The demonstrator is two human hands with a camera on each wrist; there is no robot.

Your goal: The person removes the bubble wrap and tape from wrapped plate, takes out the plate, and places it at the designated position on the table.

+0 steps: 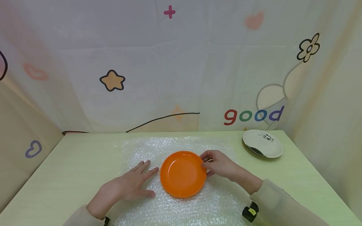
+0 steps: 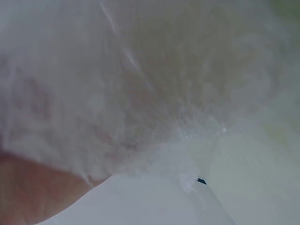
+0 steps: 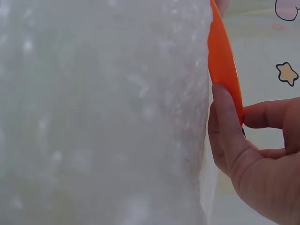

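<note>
An orange plate (image 1: pixel 183 174) lies face up over a sheet of bubble wrap (image 1: pixel 181 212) in the head view. My right hand (image 1: pixel 219 164) pinches its right rim between thumb and fingers; in the right wrist view, the plate (image 3: pixel 225 61) appears edge-on in that grip, beside the bubble wrap (image 3: pixel 103 112). To the left of the plate, my left hand (image 1: pixel 127 186) is spread with straight fingers over the bubble wrap, its fingertips short of the rim. Blurred wrap fills most of the left wrist view, with part of the left hand (image 2: pixel 42 192) at the lower left.
White plates (image 1: pixel 263 143) with a dark pattern are stacked at the table's back right. The pale green table (image 1: pixel 70 166) ends at a printed curtain (image 1: pixel 158 78) behind, with more curtain along both sides.
</note>
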